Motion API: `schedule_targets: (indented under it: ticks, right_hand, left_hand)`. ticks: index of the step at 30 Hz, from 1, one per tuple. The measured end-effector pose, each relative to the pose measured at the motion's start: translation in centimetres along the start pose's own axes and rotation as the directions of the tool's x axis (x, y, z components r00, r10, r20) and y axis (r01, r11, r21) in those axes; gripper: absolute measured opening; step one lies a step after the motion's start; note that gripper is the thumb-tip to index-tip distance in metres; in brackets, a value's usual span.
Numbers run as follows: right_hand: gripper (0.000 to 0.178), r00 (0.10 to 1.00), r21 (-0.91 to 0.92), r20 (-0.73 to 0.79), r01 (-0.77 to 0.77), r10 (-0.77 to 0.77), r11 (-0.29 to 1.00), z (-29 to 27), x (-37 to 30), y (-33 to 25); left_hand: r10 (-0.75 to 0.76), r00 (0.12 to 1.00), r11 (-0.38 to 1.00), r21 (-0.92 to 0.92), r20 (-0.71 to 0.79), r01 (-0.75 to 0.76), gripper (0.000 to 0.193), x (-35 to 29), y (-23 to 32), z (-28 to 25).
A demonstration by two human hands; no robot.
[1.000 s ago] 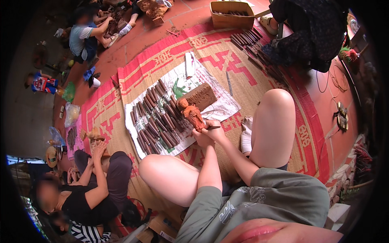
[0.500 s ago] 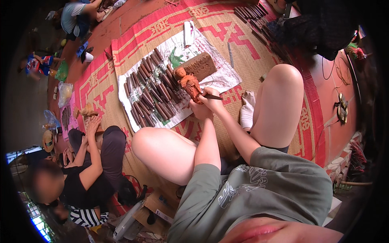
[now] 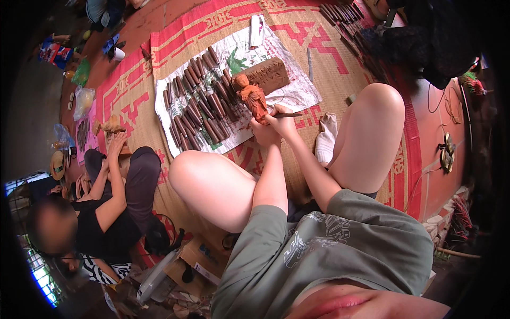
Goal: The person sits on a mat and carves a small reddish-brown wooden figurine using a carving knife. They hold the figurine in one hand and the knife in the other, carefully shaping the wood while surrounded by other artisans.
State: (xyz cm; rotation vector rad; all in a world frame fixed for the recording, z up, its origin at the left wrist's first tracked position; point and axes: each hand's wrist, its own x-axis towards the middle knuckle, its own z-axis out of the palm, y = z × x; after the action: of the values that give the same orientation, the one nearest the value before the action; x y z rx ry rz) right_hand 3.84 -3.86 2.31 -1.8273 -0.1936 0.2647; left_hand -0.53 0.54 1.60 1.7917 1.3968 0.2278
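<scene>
Between my knees, a reddish-brown carved wooden figurine (image 3: 253,100) is held upright by its base. My left hand (image 3: 264,134) is closed around the bottom of it. Against the figurine's lower right side, my right hand (image 3: 282,125) grips a dark-handled carving tool (image 3: 288,115); its working tip is hidden by the fingers and the carving. Just behind the figurine lies a brown block (image 3: 268,75) with a carved or marked face. Rows of dark-handled carving chisels (image 3: 204,103) are spread to the left on a white printed sheet (image 3: 297,93).
A white tube-shaped roll (image 3: 256,32) lies at the sheet's far edge, with a thin metal strip (image 3: 310,64) to its right. A red-patterned straw mat (image 3: 133,80) covers the floor. At left, another person's hand (image 3: 118,143) touches a pale wood carving (image 3: 112,125). More chisels (image 3: 342,13) lie far right.
The whole view has shifted slightly. The carving tool's handle now lies more level. Both hands stay at the figurine's base, and the other person at left keeps nearly the same pose.
</scene>
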Motion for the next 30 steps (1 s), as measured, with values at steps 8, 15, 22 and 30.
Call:
schedule_targets:
  ticks: [8, 15, 22, 30]
  right_hand:
    - [0.025, 0.997, -0.072, -0.024, 0.071, -0.073, 0.995, -0.5, -0.3, 0.7]
    - [0.028, 0.994, 0.028, -0.072, 0.086, -0.084, 0.996, 0.1, 0.3, 1.3]
    - [0.028, 0.994, 0.27, -0.105, 0.015, 0.014, 0.963, 0.7, 0.4, 1.9]
    - [0.025, 0.994, 0.13, -0.108, 0.016, -0.001, 0.991, 0.7, 0.6, 1.8]
  left_hand:
    - [0.0, 1.0, 1.0, 0.006, -0.012, 0.0, 0.068, 0.2, -0.3, 0.2]
    - [0.047, 0.996, 0.999, 0.006, -0.074, -0.047, 0.069, 0.5, -0.9, 1.1]
    - [0.064, 0.995, 0.998, 0.001, -0.078, -0.064, 0.069, 0.4, -0.8, 1.0]
    - [0.048, 0.997, 0.999, -0.006, -0.065, -0.049, 0.068, 0.3, -1.0, 1.1]
